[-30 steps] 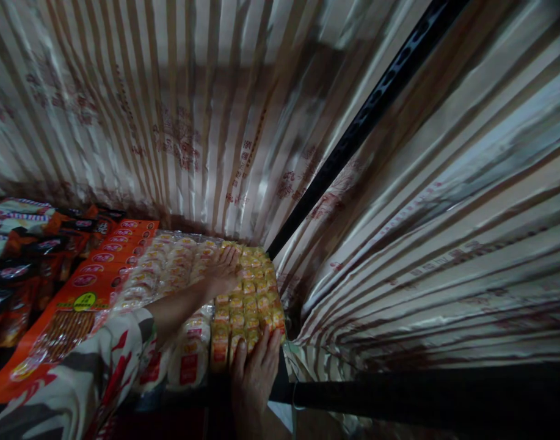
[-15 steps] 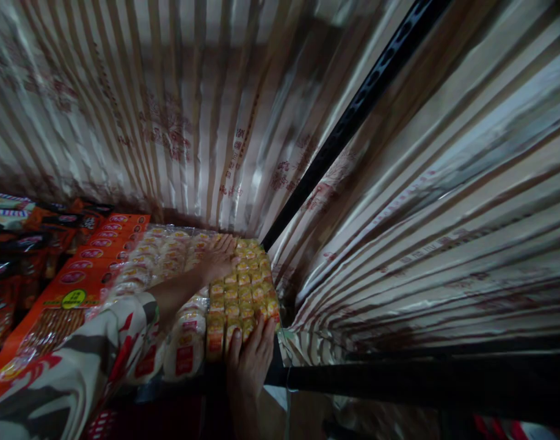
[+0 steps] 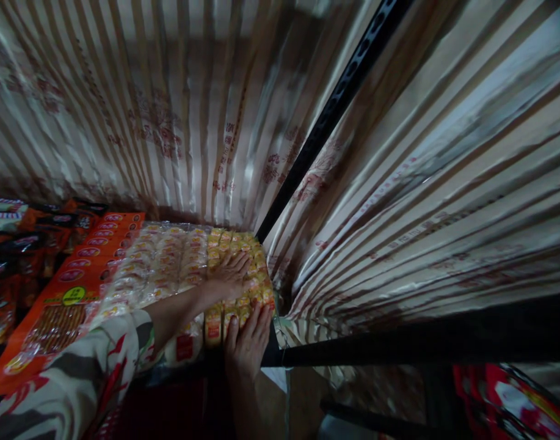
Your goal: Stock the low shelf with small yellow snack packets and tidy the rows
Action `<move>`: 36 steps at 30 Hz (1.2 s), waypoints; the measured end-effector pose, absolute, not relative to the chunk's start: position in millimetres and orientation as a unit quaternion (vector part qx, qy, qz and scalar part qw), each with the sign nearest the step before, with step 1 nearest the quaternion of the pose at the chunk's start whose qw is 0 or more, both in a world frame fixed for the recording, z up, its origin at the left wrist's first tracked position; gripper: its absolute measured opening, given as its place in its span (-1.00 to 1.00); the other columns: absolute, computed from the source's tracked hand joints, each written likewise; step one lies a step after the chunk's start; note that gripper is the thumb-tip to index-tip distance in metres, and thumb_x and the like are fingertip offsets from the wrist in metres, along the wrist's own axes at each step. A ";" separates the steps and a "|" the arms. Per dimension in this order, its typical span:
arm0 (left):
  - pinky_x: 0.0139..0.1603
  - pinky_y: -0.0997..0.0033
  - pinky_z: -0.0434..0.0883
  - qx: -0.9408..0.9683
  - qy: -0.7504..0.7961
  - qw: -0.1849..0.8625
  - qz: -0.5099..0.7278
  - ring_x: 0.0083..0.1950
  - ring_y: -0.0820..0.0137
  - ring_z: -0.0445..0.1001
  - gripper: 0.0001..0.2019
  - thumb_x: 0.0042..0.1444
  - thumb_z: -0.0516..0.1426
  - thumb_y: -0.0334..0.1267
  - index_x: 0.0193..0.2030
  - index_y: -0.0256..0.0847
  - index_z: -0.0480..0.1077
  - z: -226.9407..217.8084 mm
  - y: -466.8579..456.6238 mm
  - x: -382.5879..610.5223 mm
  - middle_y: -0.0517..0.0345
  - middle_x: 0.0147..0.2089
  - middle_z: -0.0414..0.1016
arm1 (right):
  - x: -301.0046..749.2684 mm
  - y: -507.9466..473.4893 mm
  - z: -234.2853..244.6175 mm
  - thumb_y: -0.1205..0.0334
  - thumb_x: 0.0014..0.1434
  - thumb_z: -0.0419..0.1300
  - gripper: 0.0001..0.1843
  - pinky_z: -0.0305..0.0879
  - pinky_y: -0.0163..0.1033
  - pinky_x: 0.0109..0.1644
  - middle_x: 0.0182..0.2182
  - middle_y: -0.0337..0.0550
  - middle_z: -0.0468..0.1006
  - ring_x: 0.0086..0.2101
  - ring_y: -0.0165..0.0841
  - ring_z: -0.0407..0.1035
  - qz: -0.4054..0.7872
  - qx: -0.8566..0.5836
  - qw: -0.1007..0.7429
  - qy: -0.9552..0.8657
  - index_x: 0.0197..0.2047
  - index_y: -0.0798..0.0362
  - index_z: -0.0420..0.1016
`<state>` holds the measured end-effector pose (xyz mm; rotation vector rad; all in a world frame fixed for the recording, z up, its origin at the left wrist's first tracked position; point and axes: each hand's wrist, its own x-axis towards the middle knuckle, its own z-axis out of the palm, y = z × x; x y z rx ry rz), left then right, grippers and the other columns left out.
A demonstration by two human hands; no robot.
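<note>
I can read none of the writing for certain. From the centre of my view, the pale striped fabric curtain [image 3: 201, 79] carries a column of dark red characters [image 3: 228, 146] at eleven o'clock, too blurred for me. Between eight and nine, a flat orange plastic packet [image 3: 57, 321] bears a yellow-green round label [image 3: 73, 296]. Near seven, small gold-wrapped packets [image 3: 213, 330] show red-orange print.
</note>
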<state>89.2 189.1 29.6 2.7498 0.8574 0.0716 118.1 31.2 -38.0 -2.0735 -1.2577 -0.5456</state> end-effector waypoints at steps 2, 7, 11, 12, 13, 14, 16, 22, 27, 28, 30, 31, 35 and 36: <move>0.40 0.00 -0.30 0.945 0.297 0.129 0.041 0.45 0.25 -0.25 -0.39 0.30 -0.23 0.03 0.38 -0.29 -0.04 35.0 182.4 88.0 -0.02 0.44 -0.17 | 120.1 28.5 -39.1 0.01 0.31 -0.09 -0.28 0.19 0.27 0.11 0.27 0.45 0.02 0.28 0.08 -0.12 -0.209 -0.782 0.343 -0.476 0.34 0.38 -0.07; 0.39 -0.02 -0.35 0.962 0.218 0.140 0.088 0.45 0.27 -0.27 -0.45 0.32 -0.25 -0.03 0.37 -0.23 -0.01 40.8 150.3 85.6 0.02 0.44 -0.17 | 127.8 8.1 -50.9 0.07 0.32 -0.17 -0.34 0.20 0.22 0.13 0.25 0.36 0.10 0.27 0.03 -0.02 -0.226 -0.760 0.398 -0.460 0.37 0.25 -0.12; 0.38 -0.03 -0.32 0.971 0.171 0.152 0.067 0.45 0.28 -0.23 -0.48 0.32 -0.22 -0.10 0.36 -0.24 0.01 42.1 131.6 91.0 -0.01 0.43 -0.12 | 124.0 -13.6 -63.9 0.09 0.31 -0.11 -0.34 0.24 0.21 0.10 0.26 0.33 0.11 0.24 0.03 0.04 -0.201 -0.780 0.379 -0.456 0.38 0.19 -0.14; 0.38 -0.04 -0.32 0.971 0.173 0.156 0.060 0.45 0.28 -0.22 -0.48 0.32 -0.21 -0.12 0.36 -0.27 0.01 43.0 129.7 93.3 -0.03 0.43 -0.09 | 122.2 -17.4 -66.6 0.11 0.31 -0.09 -0.34 0.25 0.21 0.10 0.25 0.32 0.13 0.24 0.03 0.05 -0.194 -0.787 0.370 -0.455 0.38 0.18 -0.15; 0.38 -0.06 -0.31 0.969 0.179 0.159 0.053 0.45 0.27 -0.22 -0.48 0.31 -0.21 -0.14 0.35 -0.29 0.02 44.0 128.7 95.6 -0.05 0.42 -0.08 | 120.9 -20.1 -69.2 0.12 0.30 -0.09 -0.34 0.26 0.20 0.09 0.24 0.31 0.15 0.24 0.02 0.06 -0.194 -0.791 0.364 -0.452 0.39 0.16 -0.15; 0.37 -0.07 -0.29 0.968 0.187 0.161 0.046 0.45 0.25 -0.21 -0.49 0.31 -0.19 -0.17 0.35 -0.31 0.02 44.7 128.5 97.6 -0.07 0.42 -0.07 | 120.3 -21.7 -71.6 0.11 0.30 -0.09 -0.34 0.27 0.19 0.08 0.23 0.30 0.18 0.23 0.01 0.08 -0.198 -0.792 0.361 -0.451 0.39 0.14 -0.14; 0.37 -0.10 -0.24 0.966 0.197 0.165 0.033 0.44 0.23 -0.18 -0.48 0.29 -0.16 -0.20 0.35 -0.33 0.02 44.7 129.4 100.2 -0.09 0.41 -0.07 | 122.0 -21.8 -75.5 0.07 0.29 -0.10 -0.33 0.30 0.14 0.04 0.20 0.30 0.24 0.22 -0.02 0.11 -0.220 -0.781 0.364 -0.457 0.39 0.12 -0.11; 0.37 -0.08 -0.25 0.976 0.170 0.127 0.055 0.44 0.25 -0.17 -0.48 0.26 -0.12 -0.21 0.34 -0.30 0.05 29.2 131.1 97.5 -0.07 0.40 0.00 | 136.3 -11.4 -74.0 0.05 0.30 -0.17 -0.33 0.26 0.07 0.06 0.22 0.28 0.21 0.25 -0.12 0.07 -0.227 -0.761 0.382 -0.473 0.39 0.18 -0.14; 0.37 -0.07 -0.27 0.976 0.165 0.107 0.092 0.44 0.26 -0.16 -0.51 0.27 -0.10 -0.19 0.32 -0.22 0.10 24.8 132.3 97.7 -0.02 0.39 0.04 | 146.3 -3.2 -66.7 0.06 0.31 -0.21 -0.33 0.23 0.01 0.08 0.22 0.24 0.22 0.23 -0.18 0.10 -0.202 -0.783 0.374 -0.453 0.39 0.18 -0.17; 0.38 -0.06 -0.27 0.977 0.157 0.109 0.093 0.44 0.27 -0.16 -0.52 0.27 -0.10 -0.20 0.31 -0.22 0.12 25.8 132.5 98.5 -0.02 0.39 0.04 | 148.8 -1.7 -66.3 0.06 0.31 -0.21 -0.34 0.23 0.00 0.08 0.22 0.23 0.23 0.23 -0.19 0.12 -0.201 -0.786 0.375 -0.449 0.39 0.18 -0.16; 0.38 -0.04 -0.29 0.978 0.145 0.116 0.091 0.44 0.29 -0.14 -0.53 0.27 -0.10 -0.23 0.30 -0.23 0.14 27.5 132.1 100.2 -0.02 0.38 0.06 | 153.4 1.0 -66.8 0.07 0.32 -0.21 -0.35 0.24 -0.02 0.09 0.21 0.24 0.24 0.22 -0.19 0.14 -0.201 -0.789 0.373 -0.445 0.39 0.19 -0.14; 0.38 -0.03 -0.31 0.979 0.141 0.120 0.089 0.43 0.29 -0.12 -0.54 0.27 -0.11 -0.25 0.30 -0.24 0.14 27.5 131.7 100.8 -0.03 0.38 0.07 | 155.3 2.0 -67.4 0.07 0.32 -0.21 -0.35 0.25 -0.03 0.09 0.21 0.24 0.24 0.22 -0.19 0.14 -0.203 -0.789 0.370 -0.447 0.39 0.20 -0.12; 0.38 -0.05 -0.30 0.976 0.148 0.123 0.098 0.43 0.28 -0.12 -0.51 0.26 -0.11 -0.25 0.33 -0.22 0.08 22.2 131.5 100.1 -0.04 0.40 0.02 | 157.4 4.8 -70.2 0.05 0.32 -0.22 -0.35 0.29 -0.04 0.07 0.23 0.26 0.19 0.23 -0.18 0.11 -0.214 -0.786 0.353 -0.460 0.37 0.24 -0.08; 0.38 -0.05 -0.29 0.975 0.154 0.122 0.102 0.44 0.27 -0.15 -0.50 0.26 -0.10 -0.23 0.34 -0.21 0.06 20.9 132.6 99.5 -0.03 0.41 -0.02 | 156.8 5.4 -70.8 0.06 0.33 -0.22 -0.35 0.29 -0.04 0.07 0.23 0.26 0.19 0.23 -0.17 0.11 -0.218 -0.785 0.349 -0.463 0.37 0.24 -0.08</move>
